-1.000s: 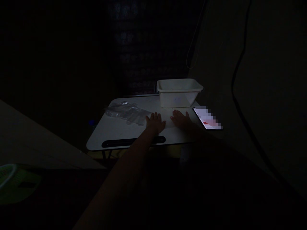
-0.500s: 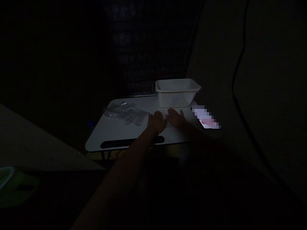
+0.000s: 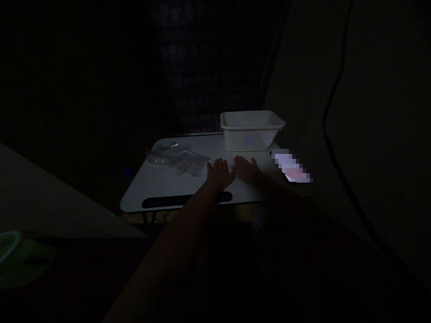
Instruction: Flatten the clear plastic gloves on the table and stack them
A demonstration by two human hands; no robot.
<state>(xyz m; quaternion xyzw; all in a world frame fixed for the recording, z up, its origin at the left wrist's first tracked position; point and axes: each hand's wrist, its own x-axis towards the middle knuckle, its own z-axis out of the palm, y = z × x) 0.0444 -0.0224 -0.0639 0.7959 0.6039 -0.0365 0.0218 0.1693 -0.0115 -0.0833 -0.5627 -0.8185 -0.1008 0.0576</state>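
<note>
Both hands rest palm down on a white folding table, side by side with their thumbs close together. My left hand lies open, its fingers stretched away from me; a clear plastic bag lies crumpled and flat just to its left. My right hand is also open, fingers spread, in front of a white plastic tub. Whether something thin lies beneath the palms is too dark to make out. To the right of my right hand lies a lit phone with a blurred screen.
A black slot runs along the table's near edge. A green basket stands at the lower left. A dark cable hangs down the wall on the right. Something small and blue shows beyond the table's left edge. The room is very dim.
The view has shifted slightly. Both hands stay flat on the table in nearly the same place, with the right hand's fingers a little lower. Bag, tub and phone lie as before.
</note>
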